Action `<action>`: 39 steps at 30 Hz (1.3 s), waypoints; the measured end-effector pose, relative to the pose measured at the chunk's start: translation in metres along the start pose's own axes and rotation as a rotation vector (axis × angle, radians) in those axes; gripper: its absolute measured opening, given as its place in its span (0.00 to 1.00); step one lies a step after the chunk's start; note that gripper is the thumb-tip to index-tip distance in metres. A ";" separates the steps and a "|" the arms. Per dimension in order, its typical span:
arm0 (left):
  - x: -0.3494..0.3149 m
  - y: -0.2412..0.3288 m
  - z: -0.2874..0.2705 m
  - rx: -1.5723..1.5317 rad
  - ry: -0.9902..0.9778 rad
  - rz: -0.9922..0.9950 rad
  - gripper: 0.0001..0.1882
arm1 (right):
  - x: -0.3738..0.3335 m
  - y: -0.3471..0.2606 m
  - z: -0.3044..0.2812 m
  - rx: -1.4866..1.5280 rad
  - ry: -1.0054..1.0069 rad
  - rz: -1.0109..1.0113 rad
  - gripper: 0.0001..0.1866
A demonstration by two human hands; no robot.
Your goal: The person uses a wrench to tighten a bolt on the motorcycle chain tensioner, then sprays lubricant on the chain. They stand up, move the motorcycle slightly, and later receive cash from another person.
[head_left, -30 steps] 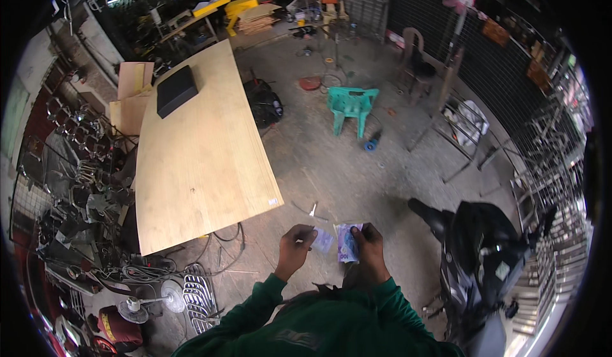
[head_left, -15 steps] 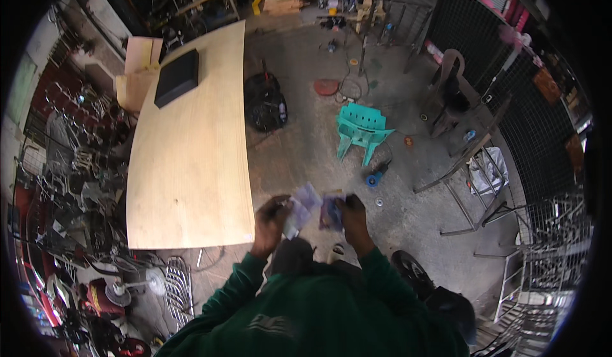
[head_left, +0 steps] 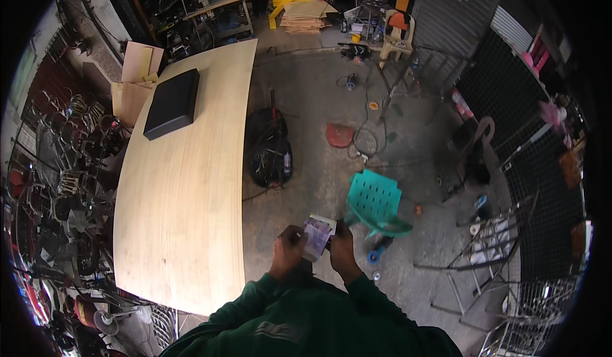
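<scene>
Purple banknotes point(head_left: 316, 237) sit between my two hands in front of my body, with a paler, yellowish edge showing at the top of the bundle. My left hand point(head_left: 289, 252) is closed on the left side of the notes. On their right side my right hand point(head_left: 343, 250) grips the bundle, its fingers partly hidden behind the paper. How many notes there are cannot be made out. Both forearms wear green sleeves. Just beyond my right hand stands a turquoise plastic chair point(head_left: 375, 197).
To my left a long pale wooden board point(head_left: 185, 210) carries a black flat pad point(head_left: 172, 104). A blue power tool point(head_left: 376, 253) lies by the chair. Farther off are a red seat-like piece point(head_left: 340, 135), cables and a dark bag point(head_left: 271, 153). Metal frames point(head_left: 472, 261) stand at right.
The two lots of banknotes, held apart before, are now together between my hands. My view has tilted up, so the chair and board sit lower in the picture.
</scene>
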State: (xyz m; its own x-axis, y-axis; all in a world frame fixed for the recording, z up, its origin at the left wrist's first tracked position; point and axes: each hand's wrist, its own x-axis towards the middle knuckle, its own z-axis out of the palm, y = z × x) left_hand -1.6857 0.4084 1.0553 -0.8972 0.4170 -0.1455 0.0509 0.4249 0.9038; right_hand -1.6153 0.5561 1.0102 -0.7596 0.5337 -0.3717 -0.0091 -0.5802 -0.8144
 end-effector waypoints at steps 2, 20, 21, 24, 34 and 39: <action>0.065 0.006 -0.006 0.027 -0.010 0.011 0.14 | 0.056 -0.021 0.021 0.020 0.010 0.026 0.08; 0.581 0.054 -0.001 -0.083 0.005 0.036 0.17 | 0.580 -0.108 0.150 -0.052 -0.269 0.257 0.14; 0.617 0.053 0.006 -0.099 0.006 0.000 0.17 | 0.618 -0.118 0.157 -0.039 -0.339 0.282 0.14; 0.740 0.076 0.020 0.064 0.044 -0.118 0.17 | 0.726 -0.176 0.191 -0.026 -0.500 0.281 0.13; 1.011 0.189 0.016 -0.212 0.066 -0.080 0.30 | 0.961 -0.349 0.277 -0.469 -0.500 -0.069 0.17; 1.124 0.204 0.023 -0.120 -0.069 -0.138 0.24 | 1.053 -0.357 0.300 -0.430 -0.411 -0.059 0.19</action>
State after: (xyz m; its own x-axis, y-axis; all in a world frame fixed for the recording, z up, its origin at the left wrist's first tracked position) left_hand -2.6737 0.9820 1.0667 -0.8597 0.4174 -0.2944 -0.1266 0.3843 0.9145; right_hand -2.6072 1.1405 1.0434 -0.9561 0.2255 -0.1872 0.1399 -0.2101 -0.9676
